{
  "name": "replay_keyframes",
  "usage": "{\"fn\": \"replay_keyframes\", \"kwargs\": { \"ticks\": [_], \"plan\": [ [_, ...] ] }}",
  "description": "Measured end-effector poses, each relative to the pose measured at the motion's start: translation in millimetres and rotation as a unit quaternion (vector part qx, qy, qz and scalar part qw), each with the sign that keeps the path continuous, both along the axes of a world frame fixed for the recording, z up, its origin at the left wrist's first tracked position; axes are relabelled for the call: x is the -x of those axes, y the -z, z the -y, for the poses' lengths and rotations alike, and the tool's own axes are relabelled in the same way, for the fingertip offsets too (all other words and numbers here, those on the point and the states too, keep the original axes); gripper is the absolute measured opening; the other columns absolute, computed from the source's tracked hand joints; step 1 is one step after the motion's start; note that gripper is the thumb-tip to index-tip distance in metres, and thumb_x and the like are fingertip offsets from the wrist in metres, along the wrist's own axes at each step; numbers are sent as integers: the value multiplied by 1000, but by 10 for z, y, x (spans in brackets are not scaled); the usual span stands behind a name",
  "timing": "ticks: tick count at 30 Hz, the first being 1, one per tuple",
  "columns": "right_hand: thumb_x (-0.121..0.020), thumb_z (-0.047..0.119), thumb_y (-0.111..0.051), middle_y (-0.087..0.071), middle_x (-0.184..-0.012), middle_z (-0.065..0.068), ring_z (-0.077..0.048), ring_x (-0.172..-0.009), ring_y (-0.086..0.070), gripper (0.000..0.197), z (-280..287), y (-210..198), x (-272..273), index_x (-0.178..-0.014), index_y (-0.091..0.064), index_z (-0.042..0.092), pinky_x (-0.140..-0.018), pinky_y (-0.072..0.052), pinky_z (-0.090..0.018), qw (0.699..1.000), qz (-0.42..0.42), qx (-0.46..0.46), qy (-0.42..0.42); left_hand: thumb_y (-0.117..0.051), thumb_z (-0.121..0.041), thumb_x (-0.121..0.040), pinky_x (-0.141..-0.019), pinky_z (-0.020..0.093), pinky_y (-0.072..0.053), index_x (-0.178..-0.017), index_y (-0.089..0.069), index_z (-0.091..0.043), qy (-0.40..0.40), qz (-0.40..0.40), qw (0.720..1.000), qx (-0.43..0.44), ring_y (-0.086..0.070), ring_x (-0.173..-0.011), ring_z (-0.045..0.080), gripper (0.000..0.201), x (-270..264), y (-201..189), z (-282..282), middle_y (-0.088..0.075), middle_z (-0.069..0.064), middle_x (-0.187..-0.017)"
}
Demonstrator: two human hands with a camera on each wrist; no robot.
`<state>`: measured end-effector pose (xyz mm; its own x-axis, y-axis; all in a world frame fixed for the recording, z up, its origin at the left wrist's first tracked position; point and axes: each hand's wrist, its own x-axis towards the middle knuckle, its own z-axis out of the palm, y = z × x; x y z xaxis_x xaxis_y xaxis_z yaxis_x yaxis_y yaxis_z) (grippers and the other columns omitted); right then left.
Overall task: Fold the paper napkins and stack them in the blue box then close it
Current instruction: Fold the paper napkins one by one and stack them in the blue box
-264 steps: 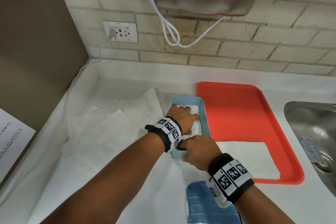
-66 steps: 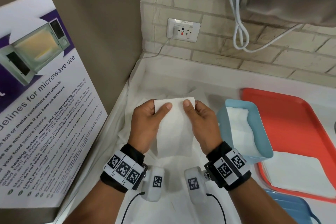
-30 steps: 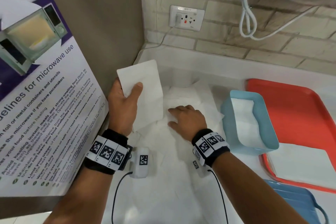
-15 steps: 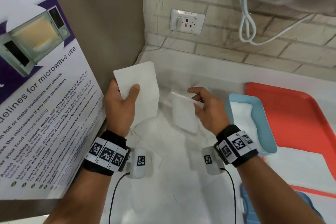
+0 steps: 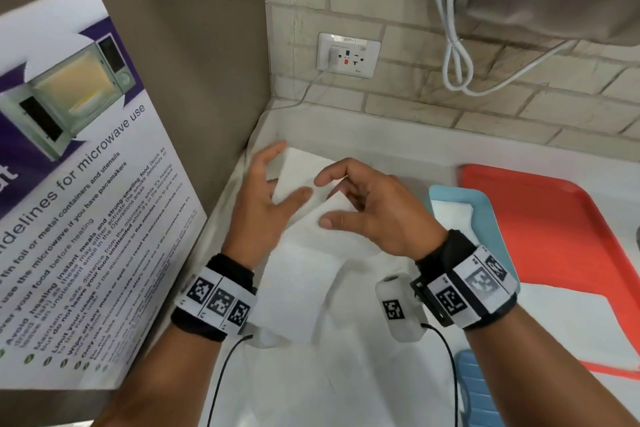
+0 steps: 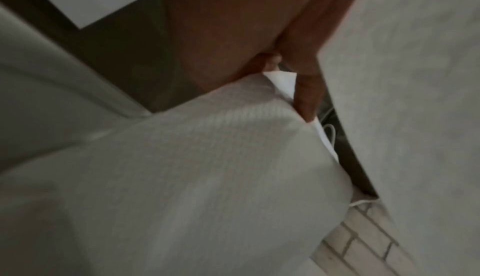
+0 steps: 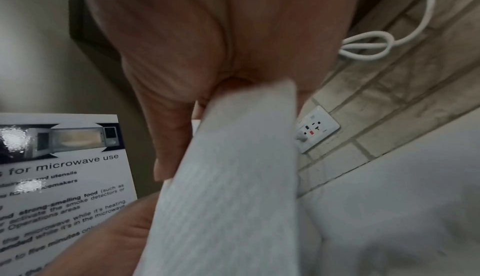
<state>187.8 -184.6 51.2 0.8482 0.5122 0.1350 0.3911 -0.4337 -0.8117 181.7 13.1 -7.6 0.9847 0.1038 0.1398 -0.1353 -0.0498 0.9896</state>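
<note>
Head view showed two hands raised over a white counter (image 5: 363,139) strewn with loose napkins, bringing two folded napkins together. The left hand (image 5: 266,204) held a folded napkin (image 5: 301,170) against its palm with the thumb, the other fingers spread. The right hand (image 5: 374,215) pinched a second folded napkin (image 5: 337,204) between thumb and curled fingers, its edge touching the first. The right wrist view confirmed that pinch on the second napkin (image 7: 233,177).

The step in hand appeared to be gathering folded napkins into one pile. The next move probably called for squaring their edges, then carrying them right to the blue box (image 5: 485,215), which stood open just beside the right wrist, against a red tray (image 5: 554,218), with folded napkins already inside. The blue lid (image 5: 481,392) lay near the bottom edge, off the box.
</note>
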Motion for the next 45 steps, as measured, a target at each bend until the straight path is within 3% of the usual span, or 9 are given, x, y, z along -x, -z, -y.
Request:
{"fn": "replay_keyframes", "kwargs": {
  "ticks": [5, 9, 16, 22, 29, 36, 39, 42, 45],
  "plan": [
    [-80, 23, -86, -56, -64, 27, 0, -64, -54, 34, -95, -36, -63, -103, -61, 25, -65, -39, -11, 997, 48, 48, 33, -72, -12, -97, -96, 43, -58, -148, -43, -28, 111, -70, 989, 71, -69, -118, 25, 61, 136, -14, 137, -71, 4, -129],
    [-80, 32, -85, -59, -70, 20, 2, -67, -57, 25, -80, -29, -107, -96, -67, 28, -68, -42, -17, 992, 67, 96, 53, -66, -23, -99, -103, 40, -55, -149, -48, -28, 161, -85, 979, 93, -65, -125, 18, 53, 207, -38, 170, -67, 0, -136],
    [-81, 32, -83, -55, -78, 19, 6, -71, -51, 21, -96, 53, -101, -90, -65, 30, -66, -34, -10, 985, 107, 116, 62, -62, -16, -100, -81, 31, -60, -115, -77, -21, 177, -137, 964, 145, -73, -98, 22, 22, 256, -74, 191, -77, 12, -113],
    [-77, 35, -86, -57, -75, 17, 0, -68, -54, 31, -66, 93, -90, -102, -69, 24, -67, -41, -15, 989, 93, 94, 70, -71, -29, -87, -74, 28, -59, -115, -77, -16, 168, -149, 965, 139, -74, -94, 21, 32, 224, -60, 155, -78, 12, -110],
    [-71, 38, -89, -51, -70, 17, 3, -61, -50, 63, -78, 53, -96, -125, -60, 21, -66, -42, -12, 985, 104, 122, 70, -49, -44, -106, -98, 33, -53, -120, -74, -22, 130, -194, 964, 124, -72, -113, 18, 36, 248, -61, 176, -78, 0, -115],
    [-72, 39, -88, -49, -70, 17, 5, -61, -48, 64, -111, 46, -108, -126, -59, 20, -63, -37, -7, 978, 129, 144, 77, -52, -78, -90, -118, 36, -38, -129, -70, -30, 140, -179, 972, 63, -57, -132, 3, 65, 229, 11, 136, -69, -13, -133],
    [-74, 41, -86, -50, -72, 15, 5, -62, -48, 58, -87, 56, -115, -122, -61, 20, -62, -35, -10, 975, 140, 141, 98, -48, -43, -103, -105, 17, -43, -126, -68, -24, 207, -126, 969, 45, -60, -125, -2, 37, 263, -77, 151, -73, -14, -125],
    [-73, 49, -84, -56, -76, 12, -1, -66, -54, 54, -42, 80, -129, -115, -62, 24, -66, -42, -18, 977, 126, 96, 142, -51, -15, -103, -97, 29, -53, -135, -59, -8, 229, -102, 966, 69, -67, -117, 19, 33, 255, -34, 102, -72, 6, -124],
    [-72, 68, -74, -60, -97, 12, -1, -82, -58, 64, 12, 171, -77, -119, -61, 27, -70, -44, -17, 973, 86, 35, 210, -52, -13, -102, -96, 37, -57, -137, -58, -10, 188, -95, 973, 98, -69, -117, 28, 35, 216, -15, 94, -72, 10, -126]
  ]
}}
